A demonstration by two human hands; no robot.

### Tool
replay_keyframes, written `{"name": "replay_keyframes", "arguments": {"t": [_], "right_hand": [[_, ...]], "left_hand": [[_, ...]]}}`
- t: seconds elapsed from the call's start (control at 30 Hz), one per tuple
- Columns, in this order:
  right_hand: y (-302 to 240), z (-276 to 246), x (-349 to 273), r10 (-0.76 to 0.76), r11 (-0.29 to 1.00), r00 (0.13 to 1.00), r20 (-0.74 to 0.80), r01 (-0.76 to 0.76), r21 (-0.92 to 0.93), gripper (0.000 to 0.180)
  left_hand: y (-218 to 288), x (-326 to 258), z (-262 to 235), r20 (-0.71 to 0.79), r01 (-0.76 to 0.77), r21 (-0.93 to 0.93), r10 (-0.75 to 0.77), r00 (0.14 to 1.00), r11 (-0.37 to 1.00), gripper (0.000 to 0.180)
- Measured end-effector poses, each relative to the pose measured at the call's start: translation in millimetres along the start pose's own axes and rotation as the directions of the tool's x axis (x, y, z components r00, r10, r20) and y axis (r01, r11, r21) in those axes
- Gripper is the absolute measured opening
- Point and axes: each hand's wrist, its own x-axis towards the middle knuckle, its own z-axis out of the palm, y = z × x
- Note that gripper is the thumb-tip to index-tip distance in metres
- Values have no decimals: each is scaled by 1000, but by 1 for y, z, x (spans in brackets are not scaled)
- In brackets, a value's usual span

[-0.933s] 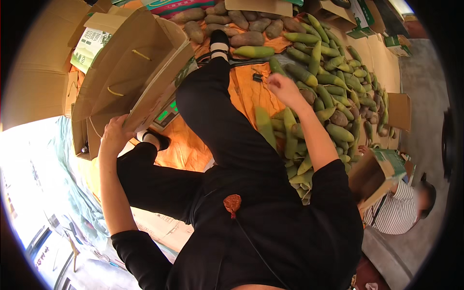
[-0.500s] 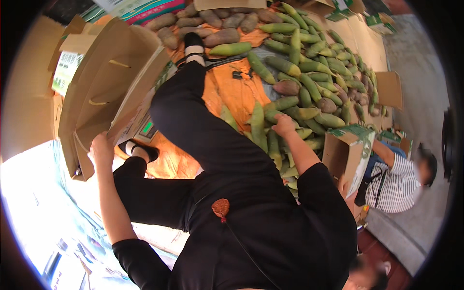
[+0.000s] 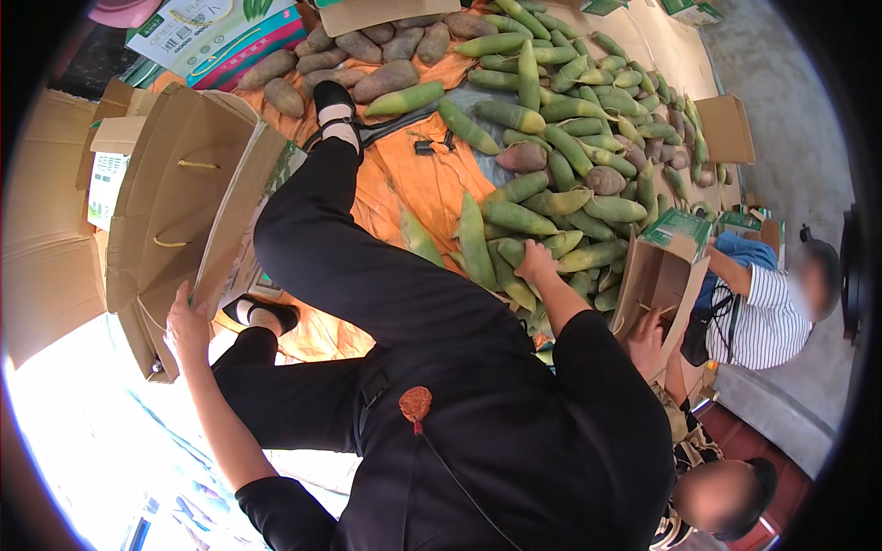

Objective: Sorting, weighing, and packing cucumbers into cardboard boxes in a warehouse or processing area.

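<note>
In the head view, the person sits on an orange sheet (image 3: 418, 188) spread on the floor, legs in black trousers stretched away from the camera, black shoes and white socks on the feet.

The left hand (image 3: 186, 326) grips the lower edge of a large open cardboard box (image 3: 179, 207), fingers curled over the flap; the box stands tilted at the person's left side, just beside the left leg, with string handles showing on its inner wall. More flat cardboard (image 3: 46, 266) lies further left.

The right hand (image 3: 533, 262) reaches forward to the right of the legs and closes on a green bamboo shoot (image 3: 511, 253) at the near edge of a big heap of green shoots (image 3: 570, 138). The heap covers the sheet from the person's right knee to the far side. A row of brown, darker shoots (image 3: 367, 55) lies along the far edge, near the raised foot, and a printed green carton (image 3: 207, 32) lies beyond them.

At the right, a second person in a striped shirt (image 3: 767, 317) holds a smaller cardboard box (image 3: 657, 275) that stands touching the heap. A third person's hand (image 3: 646, 340) rests against that box from below.
</note>
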Motion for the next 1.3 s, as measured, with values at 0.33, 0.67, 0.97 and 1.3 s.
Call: {"name": "replay_keyframes", "arguments": {"t": [0.33, 0.67, 0.97, 1.3], "right_hand": [[-36, -29, -3, -243, 955, 940, -239, 276, 113, 74], [-222, -225, -110, -596, 286, 134, -792, 957, -52, 60], [-396, -247, -229, -533, -77, -311, -787, 944, -321, 48], [-448, -143, -187, -886, 153, 66, -458, 976, -157, 21]], "left_hand": [[6, -3, -7, 79, -3, 174, -11, 997, 985, 20], [-8, -2, -8, 39, -16, 210, 8, 999, 978, 14], [-26, 4, -2, 48, -167, 199, 161, 986, 966, 22], [-13, 3, -4, 57, -238, 152, 232, 971, 959, 23]]}}
